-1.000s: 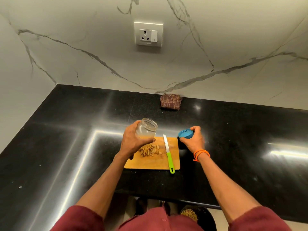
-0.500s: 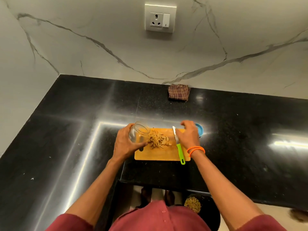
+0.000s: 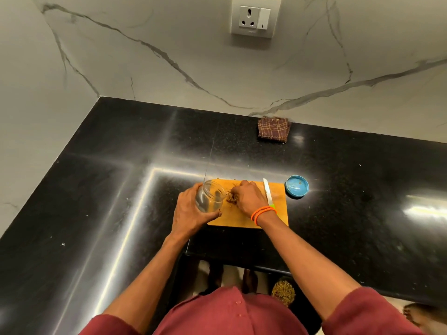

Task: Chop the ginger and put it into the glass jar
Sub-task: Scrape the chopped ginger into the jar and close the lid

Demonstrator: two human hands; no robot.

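Observation:
My left hand [image 3: 191, 213] grips the clear glass jar [image 3: 210, 195], tilted on its side with the mouth toward the right, at the left end of the wooden cutting board [image 3: 244, 217]. Just outside the jar's mouth, my right hand [image 3: 249, 198] has its fingers curled over the pile of chopped ginger [image 3: 231, 198]; most of the pile is hidden under the hand. A knife [image 3: 267, 191] with a white blade and green handle lies on the board to the right of that hand. The jar's blue lid [image 3: 297, 186] lies upturned on the counter past the board's right end.
The board sits on a black polished counter [image 3: 121, 189] in a corner of marble walls. A folded checked cloth [image 3: 273, 129] lies at the back by the wall. A wall socket [image 3: 254, 18] is above. Below the counter edge stands a dark bin [image 3: 283, 292] holding scraps.
My right hand set the blue lid down on the counter and moved left onto the ginger pile. My left hand lowered the jar and tipped it sideways at the board's left end.

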